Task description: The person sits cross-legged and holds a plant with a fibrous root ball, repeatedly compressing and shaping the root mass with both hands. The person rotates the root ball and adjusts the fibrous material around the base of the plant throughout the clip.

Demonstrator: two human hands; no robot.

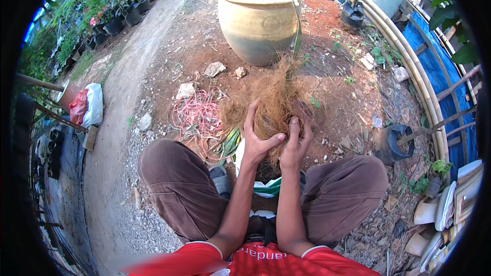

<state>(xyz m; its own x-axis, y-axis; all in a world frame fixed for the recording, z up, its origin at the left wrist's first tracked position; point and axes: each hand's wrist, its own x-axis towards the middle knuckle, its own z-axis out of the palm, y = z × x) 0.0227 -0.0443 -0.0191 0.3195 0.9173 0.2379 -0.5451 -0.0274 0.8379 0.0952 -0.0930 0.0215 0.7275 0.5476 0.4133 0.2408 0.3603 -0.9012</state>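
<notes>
Between my left hand (257,143) and my right hand (295,140) is a loose, shaggy clump of brown coconut fibre (273,105). My fingers curve round its two sides, and the thumbs press on its near face. A long narrow green leaf (298,38) rises from the top of the clump; its lower end is hidden in the fibre. Beneath my hands, between my feet, a white and green sack (268,189) stands open with dark material inside. To the left of the clump lie tangled pink strings (197,115) and a few green leaves (229,145).
A large tan glazed pot (255,28) stands just ahead. Stones (215,69) dot the reddish soil. Potted plants (115,23) line the far left path. At right are bamboo poles (429,92), a black pot (394,143) and stacked dishes (445,207).
</notes>
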